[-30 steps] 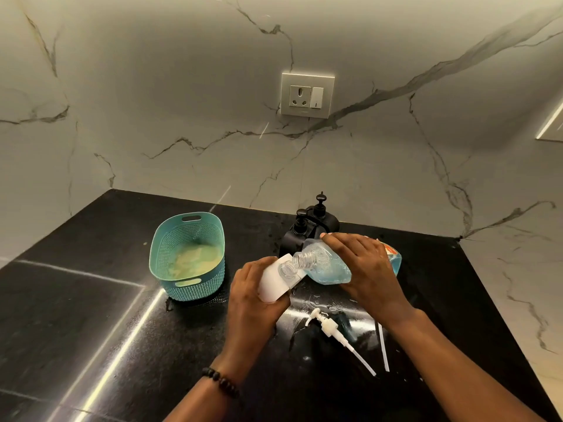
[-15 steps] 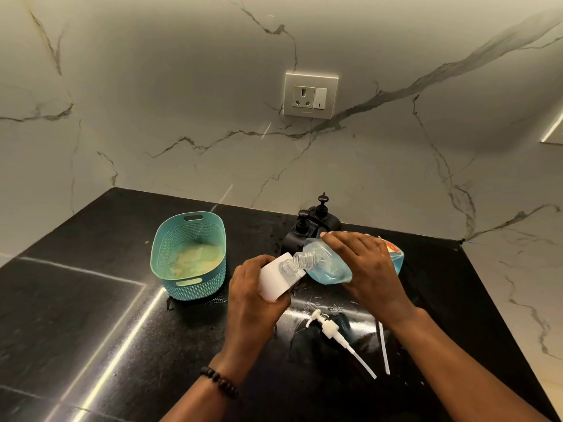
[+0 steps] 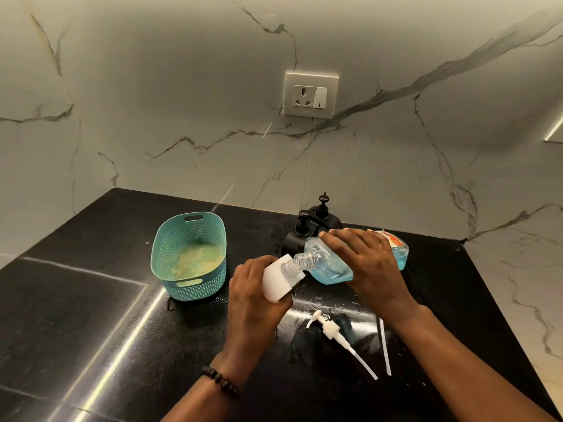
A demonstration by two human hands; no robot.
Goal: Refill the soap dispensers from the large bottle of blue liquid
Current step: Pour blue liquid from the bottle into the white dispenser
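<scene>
Blue liquid pools low in the large clear plastic bottle point(image 3: 327, 264), lying near-horizontal in the clenched right hand point(image 3: 370, 266), neck leftward into the white cylindrical dispenser point(image 3: 278, 283) gripped by the left hand point(image 3: 254, 303), mid-countertop point(image 3: 91, 315).

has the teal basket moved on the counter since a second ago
No. The teal perforated plastic basket sits in the same spot relative to the pale seam line in the black stone counter; only the head camera shifted slightly.

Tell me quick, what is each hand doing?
Left hand: closed around the white dispenser.
Right hand: holding the tipped bottle of blue liquid.
</scene>
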